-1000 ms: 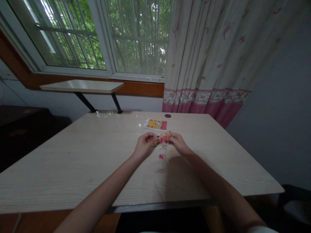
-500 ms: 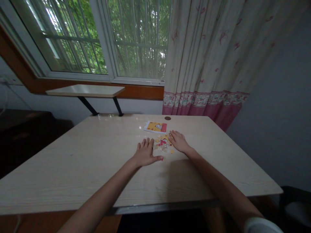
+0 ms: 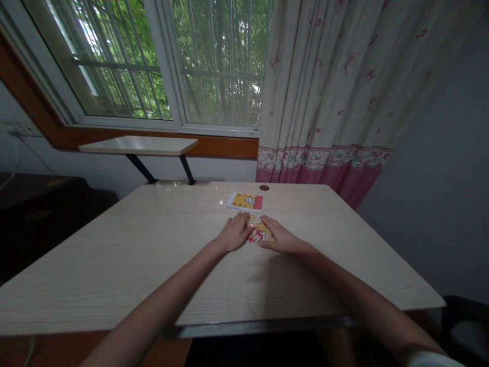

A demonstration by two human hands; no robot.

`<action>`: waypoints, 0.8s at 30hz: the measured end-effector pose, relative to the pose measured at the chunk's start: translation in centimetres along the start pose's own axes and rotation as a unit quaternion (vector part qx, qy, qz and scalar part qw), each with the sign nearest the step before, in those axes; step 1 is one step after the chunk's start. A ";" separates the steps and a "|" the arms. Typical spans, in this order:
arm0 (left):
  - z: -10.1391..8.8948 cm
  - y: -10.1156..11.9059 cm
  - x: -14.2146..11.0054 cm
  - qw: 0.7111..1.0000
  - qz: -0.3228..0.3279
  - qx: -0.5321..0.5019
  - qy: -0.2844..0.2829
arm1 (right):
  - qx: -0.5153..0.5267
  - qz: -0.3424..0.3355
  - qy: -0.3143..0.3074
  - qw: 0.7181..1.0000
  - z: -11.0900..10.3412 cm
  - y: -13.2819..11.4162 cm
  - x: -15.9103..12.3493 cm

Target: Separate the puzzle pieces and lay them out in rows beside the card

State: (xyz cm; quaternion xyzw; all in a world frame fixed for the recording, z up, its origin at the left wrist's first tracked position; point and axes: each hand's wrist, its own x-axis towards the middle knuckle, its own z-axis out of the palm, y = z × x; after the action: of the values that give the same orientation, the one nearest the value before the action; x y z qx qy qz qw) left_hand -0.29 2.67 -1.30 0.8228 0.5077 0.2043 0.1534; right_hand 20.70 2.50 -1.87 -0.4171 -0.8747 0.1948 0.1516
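A small heap of puzzle pieces [image 3: 260, 234], yellow, red and white, lies on the table between my two hands. My left hand [image 3: 235, 232] rests flat along the left side of the pieces, its fingers stretched forward and its thumb touching them. On the other side, my right hand [image 3: 282, 237] lies with fingers extended and thumb apart, framing the right edge of the heap. Neither hand grips anything. Just beyond the fingertips is a picture card [image 3: 248, 202] with a yellow and red design and a white figure.
The pale wooden table [image 3: 153, 265] carries a raised shelf [image 3: 141, 145] on black legs at its back left. A round brown disc [image 3: 264, 187] sits near the back edge. Behind are a barred window [image 3: 221, 66] and a floral curtain [image 3: 317, 102].
Both hands have come inward. The left fingers and thumb have drawn closer together, the right thumb has swung out nearer me, and the loose pieces are now gathered into a tighter heap.
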 end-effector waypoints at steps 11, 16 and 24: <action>0.3 0.1 0.4 0.972 0.099 -0.213 -0.006 | -0.086 0.061 -0.015 0.994 1.5 -1.3 0.5; -1.1 -2.5 -1.5 0.984 0.047 -0.167 0.030 | -0.087 0.026 -0.006 0.996 1.7 -1.4 2.3; -2.8 -5.1 -3.9 0.996 0.045 -0.032 0.069 | -0.101 -0.056 -0.006 0.993 2.6 -3.6 6.0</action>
State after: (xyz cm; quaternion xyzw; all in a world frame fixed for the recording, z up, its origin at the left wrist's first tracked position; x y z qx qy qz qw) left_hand -7.18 1.56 -1.96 0.8233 0.4728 0.2836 0.1348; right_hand 13.54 4.58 -1.88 -0.3792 -0.9129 0.0991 0.1141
